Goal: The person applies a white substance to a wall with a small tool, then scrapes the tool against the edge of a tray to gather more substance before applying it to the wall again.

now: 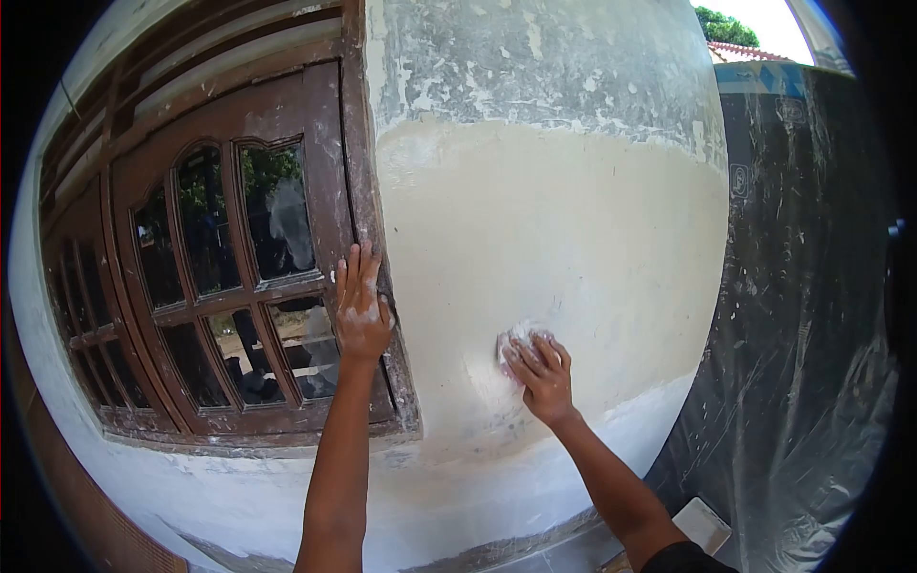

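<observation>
My left hand (363, 304) lies flat against the edge of the brown wooden window frame (355, 143), fingers stretched upward and dusted with white. On the cream-coloured patch of wall (535, 220) my right hand (544, 372) presses a whitish, crumpled pad (521, 336), its fingers spread over it. A paler, smeared area surrounds the pad. What the pad is made of cannot be made out. Above the cream patch the wall is mottled grey, and below it is whitish.
Glass panes (277, 210) in the window reflect trees and a figure. Dark plastic sheeting (802, 286) hangs at the right. A pale, tray-like object (702, 525) lies low at the right, near my right arm.
</observation>
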{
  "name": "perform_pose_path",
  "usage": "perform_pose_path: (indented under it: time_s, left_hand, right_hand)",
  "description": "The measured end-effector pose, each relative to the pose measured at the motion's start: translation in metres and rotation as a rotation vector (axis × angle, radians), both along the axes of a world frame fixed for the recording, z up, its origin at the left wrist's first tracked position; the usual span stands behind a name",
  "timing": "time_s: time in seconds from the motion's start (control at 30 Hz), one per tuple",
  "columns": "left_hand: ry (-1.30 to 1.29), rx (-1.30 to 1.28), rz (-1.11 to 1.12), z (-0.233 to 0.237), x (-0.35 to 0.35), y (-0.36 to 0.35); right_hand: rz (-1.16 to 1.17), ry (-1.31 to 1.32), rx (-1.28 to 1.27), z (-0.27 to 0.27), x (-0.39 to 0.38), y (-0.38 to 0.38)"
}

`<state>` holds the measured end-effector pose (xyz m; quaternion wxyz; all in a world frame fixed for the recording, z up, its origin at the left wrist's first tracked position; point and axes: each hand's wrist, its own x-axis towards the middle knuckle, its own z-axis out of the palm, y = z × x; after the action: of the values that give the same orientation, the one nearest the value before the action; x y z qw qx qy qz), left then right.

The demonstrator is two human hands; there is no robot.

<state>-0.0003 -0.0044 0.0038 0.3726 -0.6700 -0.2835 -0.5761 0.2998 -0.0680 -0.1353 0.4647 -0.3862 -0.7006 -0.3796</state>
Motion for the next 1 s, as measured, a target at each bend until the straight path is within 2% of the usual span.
perform_pose_path:
  time_s: [0.07, 0.13, 0.17, 0.23, 0.27, 0.3, 0.47, 0.53, 0.57, 0.67, 0.73, 0.8, 1.0]
  left_hand:
    - [0.006, 0.002, 0.013, -0.001, 0.0, 0.0]
    - [0.0, 0.01, 0.018, 0.0, 0.002, 0.001]
    - [-0.001, 0.011, 0.025, -0.001, 0.001, 0.001]
    - [0.009, -0.001, 0.029, -0.003, -0.001, 0.004]
    - [0.009, -0.015, 0.034, -0.003, -0.001, 0.006]
    - [0.005, -0.01, 0.034, 0.0, -0.001, 0.005]
    - [0.009, -0.028, 0.025, -0.002, -0.001, 0.003]
    - [0.016, -0.01, 0.021, -0.003, -0.002, 0.006]
    - [0.02, 0.009, 0.015, -0.003, -0.002, 0.007]
    - [0.011, 0.006, 0.044, -0.003, -0.003, 0.007]
    - [0.012, 0.002, 0.046, -0.002, -0.002, 0.003]
    - [0.013, 0.004, 0.044, -0.001, 0.0, 0.001]
    - [0.004, 0.006, 0.058, -0.002, 0.0, 0.003]
  right_hand:
    - [0.009, -0.009, -0.238, -0.097, 0.008, -0.029]
    - [0.023, -0.017, -0.31, -0.17, 0.01, -0.057]
    - [0.035, -0.028, -0.35, -0.189, 0.01, -0.068]
    - [0.064, 0.005, -0.358, -0.175, 0.005, -0.076]
    - [0.093, 0.029, -0.368, -0.159, 0.002, -0.08]
    - [0.111, 0.028, -0.274, -0.118, 0.0, -0.076]
    - [0.166, 0.028, 0.26, 0.17, -0.031, -0.028]
    - [0.147, 0.003, 0.366, 0.257, -0.037, -0.01]
    - [0.148, -0.005, 0.412, 0.285, -0.039, -0.001]
    - [0.111, 0.032, 0.37, 0.301, -0.034, 0.024]
    - [0.096, 0.026, 0.329, 0.257, -0.029, 0.027]
    - [0.058, 0.017, 0.254, 0.183, -0.02, 0.023]
    - [-0.018, 0.029, -0.263, -0.115, 0.012, -0.033]
